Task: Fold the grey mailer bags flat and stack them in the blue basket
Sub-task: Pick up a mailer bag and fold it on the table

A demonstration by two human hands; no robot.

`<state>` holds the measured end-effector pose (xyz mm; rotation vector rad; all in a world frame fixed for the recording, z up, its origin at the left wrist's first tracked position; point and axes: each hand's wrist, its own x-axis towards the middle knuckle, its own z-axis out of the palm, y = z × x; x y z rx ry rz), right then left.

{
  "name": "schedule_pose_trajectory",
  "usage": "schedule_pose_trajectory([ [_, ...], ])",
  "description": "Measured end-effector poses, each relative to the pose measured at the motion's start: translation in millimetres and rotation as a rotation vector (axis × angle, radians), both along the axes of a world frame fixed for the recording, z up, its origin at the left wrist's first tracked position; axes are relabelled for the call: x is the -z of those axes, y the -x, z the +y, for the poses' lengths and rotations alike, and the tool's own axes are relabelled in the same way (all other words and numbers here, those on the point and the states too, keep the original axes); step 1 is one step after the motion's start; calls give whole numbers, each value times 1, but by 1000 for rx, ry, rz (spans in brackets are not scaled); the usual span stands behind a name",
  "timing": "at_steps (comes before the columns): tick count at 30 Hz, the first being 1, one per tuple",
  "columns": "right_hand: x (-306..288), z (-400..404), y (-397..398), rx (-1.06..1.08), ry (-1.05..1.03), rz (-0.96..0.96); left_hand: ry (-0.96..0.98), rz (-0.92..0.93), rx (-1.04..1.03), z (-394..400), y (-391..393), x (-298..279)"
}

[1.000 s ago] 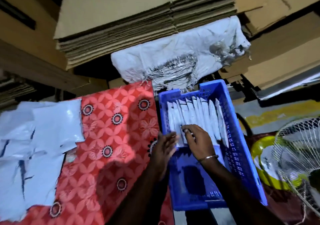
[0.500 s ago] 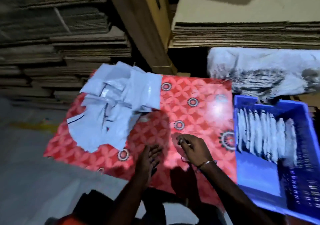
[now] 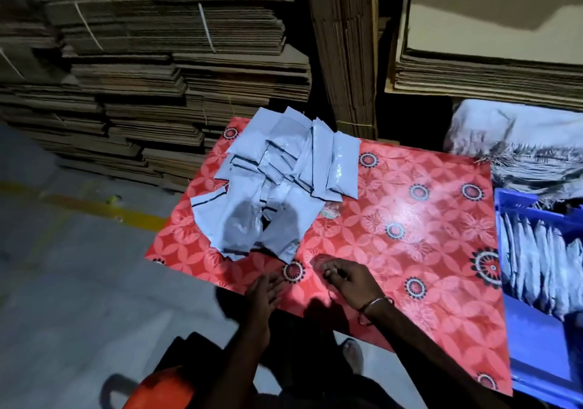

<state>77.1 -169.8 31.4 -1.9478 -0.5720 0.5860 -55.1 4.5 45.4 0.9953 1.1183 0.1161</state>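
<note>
Neither hand holds a bag: the left hand (image 3: pixel 266 292) lies with its fingers straight and together, pointing toward the pile, and the right hand (image 3: pixel 345 277) has its fingers loosely curled over the red patterned mat (image 3: pixel 410 219), with nothing visibly pinched between them, though the blur makes the fingertips hard to read. Both hands sit at the near edge of the mat, just short of the loose grey mailer bags (image 3: pixel 277 181), which lie in a disordered, overlapping heap on the mat's far left part. Off the right edge of the mat stands the blue basket (image 3: pixel 533 345), and in it a row of folded bags (image 3: pixel 536 263) stands on edge against the far end, with bare basket floor nearer the person. So the work looks partly done: a good batch is filed away, and a sizeable heap is left to fold. The next step is likely a reach to the nearest bag in the pile. Beyond the mat rise stacks of flattened cardboard (image 3: pixel 157 77), and a torn white sack (image 3: pixel 520 143) lies past the mat's far right corner, behind the basket. Nothing lies between the hands and the heap; the tangle of overlapping bags is the only nuisance.
</note>
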Motion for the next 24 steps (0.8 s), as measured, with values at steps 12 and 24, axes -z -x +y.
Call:
schedule_pose_trajectory([
  [12, 17, 40, -39, 75, 75, 52, -30, 42, -55, 10, -11, -3],
  [24, 18, 106, -111, 422, -72, 352, 22, 53, 81, 52, -38, 15],
])
